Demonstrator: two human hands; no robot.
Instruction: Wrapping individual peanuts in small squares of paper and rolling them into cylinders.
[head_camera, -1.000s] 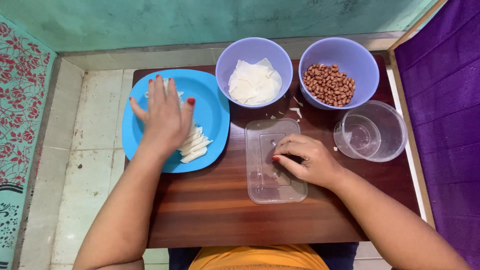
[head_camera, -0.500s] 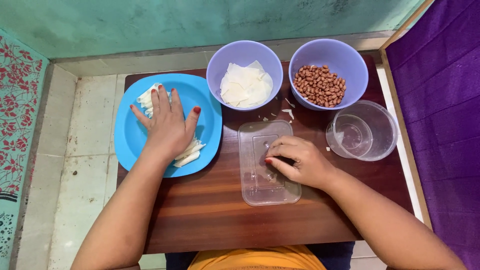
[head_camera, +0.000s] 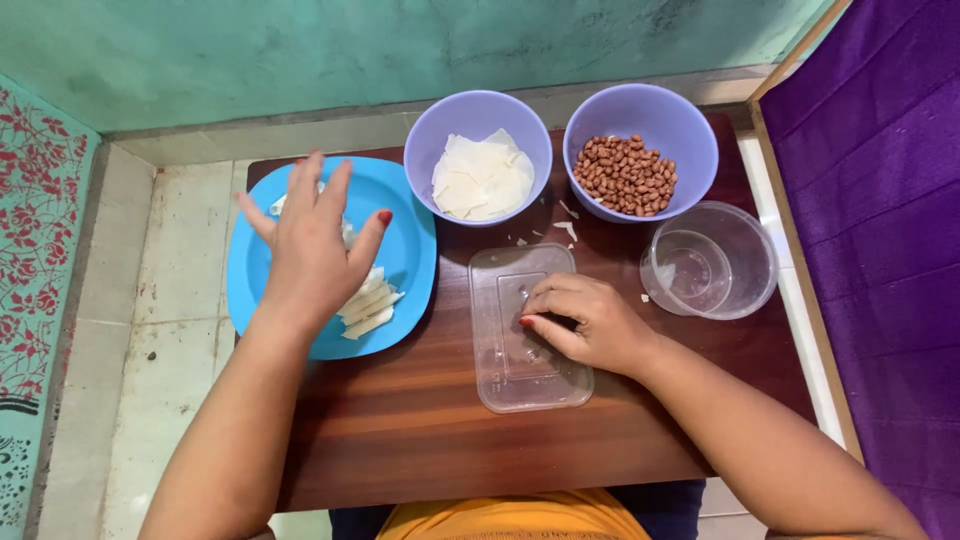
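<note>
Now I see the left hand (head_camera: 312, 252) spread wide over the white strips (head_camera: 368, 305) on the blue plate (head_camera: 405, 240), while the right hand (head_camera: 585, 322), fingers curled, presses the clear tray (head_camera: 520, 375), whose long side points away from me.

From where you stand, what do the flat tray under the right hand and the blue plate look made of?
The flat tray looks like thin clear plastic: the wood shows through it. The blue plate seems smooth, opaque plastic with a slight sheen, though melamine is possible.
</note>
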